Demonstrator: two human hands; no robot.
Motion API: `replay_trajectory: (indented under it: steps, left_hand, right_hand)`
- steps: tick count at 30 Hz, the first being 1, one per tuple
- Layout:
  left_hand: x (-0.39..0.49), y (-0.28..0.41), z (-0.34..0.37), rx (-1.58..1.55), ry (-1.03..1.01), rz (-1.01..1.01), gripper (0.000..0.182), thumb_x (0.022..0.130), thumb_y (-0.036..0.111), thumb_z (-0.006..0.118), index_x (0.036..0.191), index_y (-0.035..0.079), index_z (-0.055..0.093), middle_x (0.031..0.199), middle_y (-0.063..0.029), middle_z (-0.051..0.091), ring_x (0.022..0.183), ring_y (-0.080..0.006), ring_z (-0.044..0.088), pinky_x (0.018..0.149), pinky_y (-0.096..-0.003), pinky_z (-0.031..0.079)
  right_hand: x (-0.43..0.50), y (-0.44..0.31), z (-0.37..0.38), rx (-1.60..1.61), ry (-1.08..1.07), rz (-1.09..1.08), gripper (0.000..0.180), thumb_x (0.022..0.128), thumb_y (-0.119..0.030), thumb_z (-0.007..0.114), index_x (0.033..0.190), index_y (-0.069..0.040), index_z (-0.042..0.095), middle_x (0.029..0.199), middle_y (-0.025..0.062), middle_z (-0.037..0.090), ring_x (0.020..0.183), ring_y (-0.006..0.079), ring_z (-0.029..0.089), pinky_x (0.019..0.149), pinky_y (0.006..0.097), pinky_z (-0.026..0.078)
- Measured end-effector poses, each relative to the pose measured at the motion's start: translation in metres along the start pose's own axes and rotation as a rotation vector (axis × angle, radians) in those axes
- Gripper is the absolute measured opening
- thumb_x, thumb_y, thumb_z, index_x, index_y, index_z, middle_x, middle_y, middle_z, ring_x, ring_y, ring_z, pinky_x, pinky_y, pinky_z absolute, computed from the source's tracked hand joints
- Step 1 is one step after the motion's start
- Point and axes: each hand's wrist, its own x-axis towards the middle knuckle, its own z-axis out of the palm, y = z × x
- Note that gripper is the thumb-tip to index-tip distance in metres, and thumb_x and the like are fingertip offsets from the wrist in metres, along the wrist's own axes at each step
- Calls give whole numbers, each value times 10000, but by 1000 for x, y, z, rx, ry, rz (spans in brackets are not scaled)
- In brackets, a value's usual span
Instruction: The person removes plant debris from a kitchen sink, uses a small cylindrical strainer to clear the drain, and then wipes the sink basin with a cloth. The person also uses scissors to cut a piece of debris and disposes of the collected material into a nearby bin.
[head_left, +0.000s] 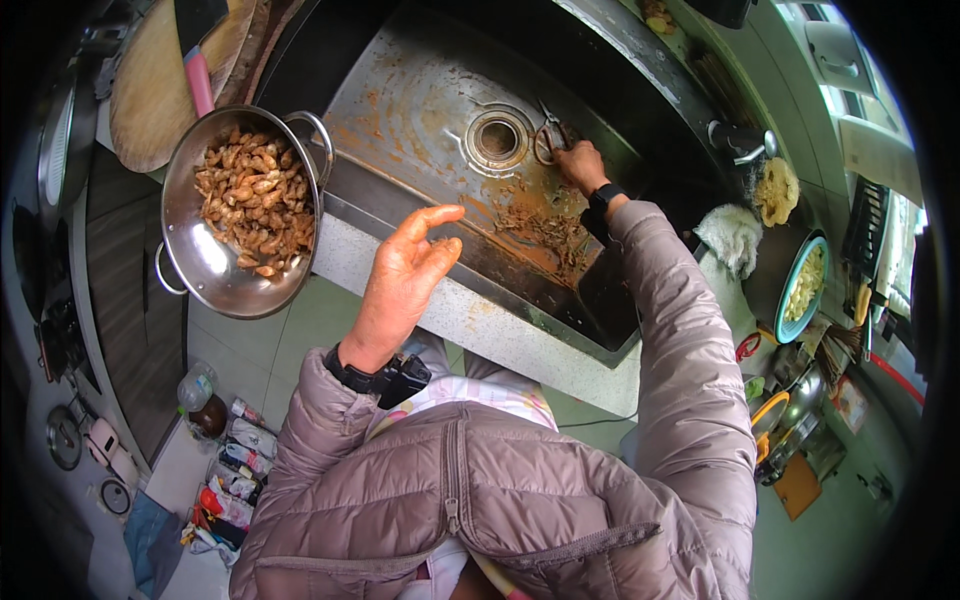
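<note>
My left hand (409, 274), wet and stained orange-brown, hangs over the sink's front edge with its fingers apart and nothing in it. Down in the metal sink (420, 97), my right hand (581, 166) is at the handles of a pair of scissors (551, 135), whose blades point away beside the drain (496, 140). Whether the fingers grip the handles is hard to see. Brown scraps (547, 232) and murky liquid lie nearer to me on the sink floor. A two-handled steel pan (217, 289) at the left holds a heap of small brown shrimp-like pieces (255, 195).
A round wooden board (146, 90) carries a cleaver with a pink handle (199, 82). At the right stand a faucet (742, 142), a yellow sponge (776, 191), a white cloth (731, 236) and a teal bowl (786, 322) of pale pieces. The speckled counter edge (480, 319) runs before me.
</note>
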Motion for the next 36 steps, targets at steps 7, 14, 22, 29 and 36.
replay_trajectory:
  steps: [7, 14, 22, 29, 36]
  left_hand:
    - [1, -1, 2, 17, -11, -9, 361, 957, 29, 562, 1314, -12, 527, 1253, -30, 582, 950, -50, 551, 911, -232, 455]
    - [1, -1, -2, 23, 16, -8, 361, 958, 18, 556, 1316, -16, 524, 1257, -37, 581, 947, -50, 551, 910, -233, 458]
    - [4, -2, -2, 29, 15, -15, 350, 959, 19, 554, 1307, -16, 529, 1273, -44, 579, 944, -48, 551, 913, -237, 460]
    - [4, 2, 0, 32, -12, 4, 349, 957, 22, 560, 1303, -15, 535, 1260, -41, 583, 912, -39, 546, 916, -240, 465]
    - [3, 4, -3, 22, 7, 42, 340, 955, 35, 569, 1293, 7, 549, 958, 38, 520, 775, -13, 443, 723, -189, 373]
  right_hand:
    - [21, -40, -6, 303, -74, -69, 466, 815, -463, 673, 919, -13, 736, 934, 264, 694, 940, 400, 676, 821, 445, 536]
    - [-4, -46, -15, -219, 36, -121, 491, 844, -412, 639, 1070, 24, 649, 1107, 264, 660, 1033, 406, 643, 875, 458, 518]
    - [10, -63, -6, 123, 164, -465, 265, 881, -223, 597, 938, 17, 694, 824, 223, 686, 810, 402, 670, 755, 443, 531]
    - [-61, -29, 25, -689, 205, -843, 547, 795, -144, 593, 1274, 91, 476, 1290, 236, 467, 1221, 391, 428, 1022, 418, 426]
    - [-90, -25, -5, -549, -301, -497, 305, 848, -127, 532, 1077, 66, 590, 1199, 233, 539, 1087, 385, 531, 871, 447, 497]
